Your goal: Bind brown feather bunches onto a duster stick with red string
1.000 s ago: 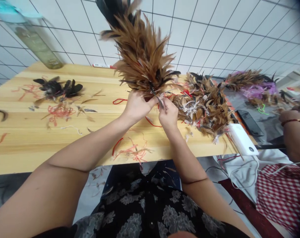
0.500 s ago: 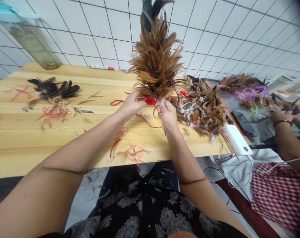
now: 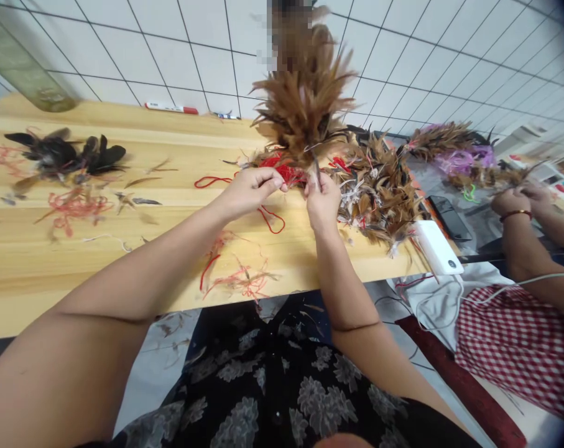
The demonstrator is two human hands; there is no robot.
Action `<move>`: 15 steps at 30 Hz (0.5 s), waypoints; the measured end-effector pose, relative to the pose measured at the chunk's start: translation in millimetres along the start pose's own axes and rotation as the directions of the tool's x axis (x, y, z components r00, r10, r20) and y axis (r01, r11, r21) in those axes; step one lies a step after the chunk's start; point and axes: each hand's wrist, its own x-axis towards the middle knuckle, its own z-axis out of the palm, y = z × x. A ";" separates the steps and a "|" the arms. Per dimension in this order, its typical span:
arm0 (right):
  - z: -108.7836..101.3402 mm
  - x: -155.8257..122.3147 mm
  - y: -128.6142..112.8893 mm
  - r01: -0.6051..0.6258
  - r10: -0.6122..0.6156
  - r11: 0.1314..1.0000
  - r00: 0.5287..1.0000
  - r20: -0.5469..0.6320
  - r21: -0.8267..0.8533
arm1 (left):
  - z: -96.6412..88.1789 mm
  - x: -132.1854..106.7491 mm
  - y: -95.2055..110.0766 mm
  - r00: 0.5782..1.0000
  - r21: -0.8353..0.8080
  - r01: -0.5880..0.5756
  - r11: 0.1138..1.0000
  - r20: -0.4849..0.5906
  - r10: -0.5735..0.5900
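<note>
A bundle of brown feathers stands upright over the wooden table, its base wound with red string. My right hand is closed on the bundle's base from below. My left hand pinches the red string beside the base, and a loose loop of it trails on the table under my hands. A heap of brown feathers with white and red strings lies just right of my right hand.
Dark feathers and red string scraps lie at the table's left; more scraps near the front edge. A white power bank, a phone, a bottle and a marker are about. Another person's hands work at the right.
The feather bundle has swung from tilted left to upright. The red winding at its base has come into view, and my left hand has drawn the string out to the left.
</note>
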 end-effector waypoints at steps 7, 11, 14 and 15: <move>-5.8 -6.8 -7.8 0.011 -0.060 0.899 0.993 -0.099 -0.437 | -7.0 -2.1 9.4 0.977 0.262 -0.172 0.950 -0.078 0.198; -12.5 -4.3 -8.0 0.069 -0.091 0.846 0.996 -0.015 -0.529 | -28.0 -0.1 15.1 0.961 0.331 -0.217 0.918 -0.092 0.260; -16.0 -3.5 -13.7 0.181 -0.122 0.798 0.983 0.139 -0.575 | -48.2 6.0 17.7 0.936 0.402 -0.269 0.875 -0.104 0.336; -16.2 -4.3 -16.9 0.236 -0.134 0.776 0.968 0.212 -0.585 | -54.8 8.3 18.5 0.926 0.437 -0.283 0.854 -0.108 0.363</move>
